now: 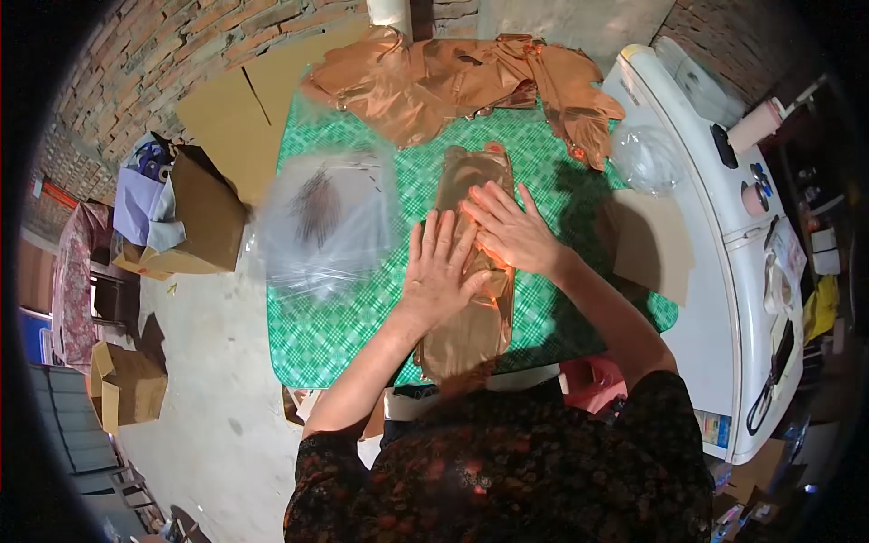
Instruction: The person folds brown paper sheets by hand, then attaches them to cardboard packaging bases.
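A flat, shiny copper-coloured foil piece [466, 339], which looks like an uninflated foil balloon, lies lengthwise in front of me on the green checked tablecloth [339, 339]. My left hand [437, 271] rests palm down on its left side, fingers stretched out. Higher up and to the right, my right hand [516, 231] also lies flat on the foil, thumb and fingers apart. Both hands cover its middle part. More crumpled copper foil [480, 77] is spread along the table's far edge. To the left sits a stack of clear plastic bags [330, 217].
On the right stands a white appliance [697, 253] with a cardboard sheet [647, 244] and a clear plastic bundle [647, 158] beside it. An open cardboard box [204, 213] with things in it is left of the table. A smaller box [136, 385] stands on the floor.
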Demonstrator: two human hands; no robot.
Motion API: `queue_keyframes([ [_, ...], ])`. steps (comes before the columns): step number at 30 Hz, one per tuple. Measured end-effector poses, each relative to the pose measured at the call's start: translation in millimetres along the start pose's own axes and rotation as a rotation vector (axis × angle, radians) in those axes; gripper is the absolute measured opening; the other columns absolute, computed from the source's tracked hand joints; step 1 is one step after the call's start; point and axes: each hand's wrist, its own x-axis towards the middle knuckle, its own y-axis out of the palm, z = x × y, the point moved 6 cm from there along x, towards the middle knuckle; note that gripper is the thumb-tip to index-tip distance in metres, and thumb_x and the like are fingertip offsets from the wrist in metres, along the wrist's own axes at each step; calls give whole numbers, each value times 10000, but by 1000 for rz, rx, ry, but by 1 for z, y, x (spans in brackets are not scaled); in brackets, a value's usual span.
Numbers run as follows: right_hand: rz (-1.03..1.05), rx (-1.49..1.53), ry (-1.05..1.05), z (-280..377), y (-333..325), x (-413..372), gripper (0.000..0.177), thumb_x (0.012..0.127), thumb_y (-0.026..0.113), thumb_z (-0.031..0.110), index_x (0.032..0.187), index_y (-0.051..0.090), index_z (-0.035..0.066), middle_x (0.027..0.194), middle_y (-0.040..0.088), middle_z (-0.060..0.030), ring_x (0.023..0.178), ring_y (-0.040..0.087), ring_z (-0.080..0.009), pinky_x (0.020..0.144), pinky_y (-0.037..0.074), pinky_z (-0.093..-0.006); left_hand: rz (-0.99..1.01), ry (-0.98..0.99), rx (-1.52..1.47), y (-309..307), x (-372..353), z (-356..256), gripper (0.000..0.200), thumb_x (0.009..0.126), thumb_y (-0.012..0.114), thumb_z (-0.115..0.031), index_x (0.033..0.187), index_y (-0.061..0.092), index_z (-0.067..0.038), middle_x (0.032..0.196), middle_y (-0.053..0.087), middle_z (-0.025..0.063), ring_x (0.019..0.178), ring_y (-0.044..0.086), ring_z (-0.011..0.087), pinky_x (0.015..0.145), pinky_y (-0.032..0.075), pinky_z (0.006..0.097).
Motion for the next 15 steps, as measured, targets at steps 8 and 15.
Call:
queue_keyframes([
  [8, -35, 27, 1, -6, 12, -2, 632, 1060, 476, 416, 1627, 391, 150, 1722, 310, -91, 1635, 152, -288, 1288, 22, -641, -183, 53, -248, -55, 47, -8, 626, 1092, 503, -448, 1598, 444, -84, 1672, 344, 251, 1586, 253, 424, 1290, 206, 561],
  [15, 28, -18, 11, -5, 9, 1, 581, 1084, 453, 372, 1583, 442, 73, 1732, 286, -119, 1634, 152, -304, 1294, 15, -627, -157, 60, -70, 8, 48, 10, 686, 1106, 474, -411, 1643, 322, -11, 1675, 362, 235, 1572, 299, 410, 1294, 213, 532],
])
